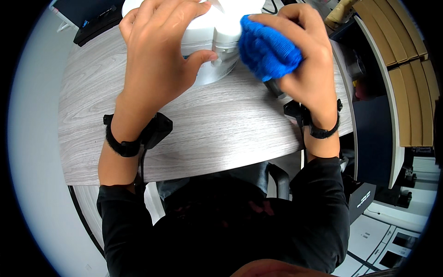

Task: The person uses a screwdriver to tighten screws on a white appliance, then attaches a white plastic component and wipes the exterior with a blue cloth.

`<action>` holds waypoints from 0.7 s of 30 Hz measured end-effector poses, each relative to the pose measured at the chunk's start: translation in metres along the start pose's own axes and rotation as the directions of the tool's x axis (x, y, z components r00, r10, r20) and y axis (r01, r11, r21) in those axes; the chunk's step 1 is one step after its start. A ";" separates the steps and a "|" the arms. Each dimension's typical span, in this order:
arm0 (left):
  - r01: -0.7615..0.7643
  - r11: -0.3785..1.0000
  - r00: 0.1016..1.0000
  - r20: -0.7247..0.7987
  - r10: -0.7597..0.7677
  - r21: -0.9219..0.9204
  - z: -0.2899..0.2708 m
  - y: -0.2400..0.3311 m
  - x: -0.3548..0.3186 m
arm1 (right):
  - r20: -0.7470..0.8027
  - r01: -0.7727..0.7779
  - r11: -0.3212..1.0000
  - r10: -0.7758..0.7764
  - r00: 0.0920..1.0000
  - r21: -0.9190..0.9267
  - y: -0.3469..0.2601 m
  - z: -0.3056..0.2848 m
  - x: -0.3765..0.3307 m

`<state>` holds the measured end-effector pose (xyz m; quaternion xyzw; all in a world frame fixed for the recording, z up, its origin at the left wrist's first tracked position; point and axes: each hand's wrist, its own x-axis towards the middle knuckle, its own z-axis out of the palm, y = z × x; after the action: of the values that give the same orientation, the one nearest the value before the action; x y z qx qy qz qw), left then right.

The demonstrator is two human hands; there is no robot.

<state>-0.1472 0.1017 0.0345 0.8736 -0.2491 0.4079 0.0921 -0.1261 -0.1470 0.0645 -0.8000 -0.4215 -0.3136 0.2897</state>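
A white, rounded lidded appliance (226, 25) with a greyish, see-through-looking lower part stands at the table's far side, cut off by the top edge. My left hand (159, 51) grips its left side, with the thumb on the front and the fingers over the top. Bunched up in my right hand (309, 57) is a blue cloth (267, 51), held close against the appliance's right side. Beneath the cloth, a small dark object (275, 88) shows only in part. Whether the cloth presses on the appliance, I cannot tell.
The table (217, 129) has a grey wood-grain top and a curved-looking front edge. A black device (98, 28) sits at the far left. On the right, a shelf unit holds cardboard boxes (408, 101). A chair armrest (279, 177) is below the table edge.
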 end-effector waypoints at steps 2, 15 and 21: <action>0.018 1.000 1.000 0.004 -0.018 0.005 -0.001 0.004 0.002 | 0.013 0.066 0.998 -0.066 0.998 -0.014 0.000 0.005 -0.002; -0.016 0.999 1.000 0.021 0.017 -0.050 -0.005 -0.001 0.004 | 0.005 -0.185 0.982 0.185 0.983 0.019 0.020 -0.006 0.003; 0.015 0.999 1.000 0.027 -0.014 -0.039 -0.004 0.000 0.003 | -0.019 0.080 0.996 -0.079 0.997 0.043 -0.002 0.002 0.000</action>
<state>-0.1485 0.1017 0.0391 0.8787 -0.2519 0.3907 0.1087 -0.1277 -0.1443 0.0633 -0.7734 -0.4573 -0.3225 0.2978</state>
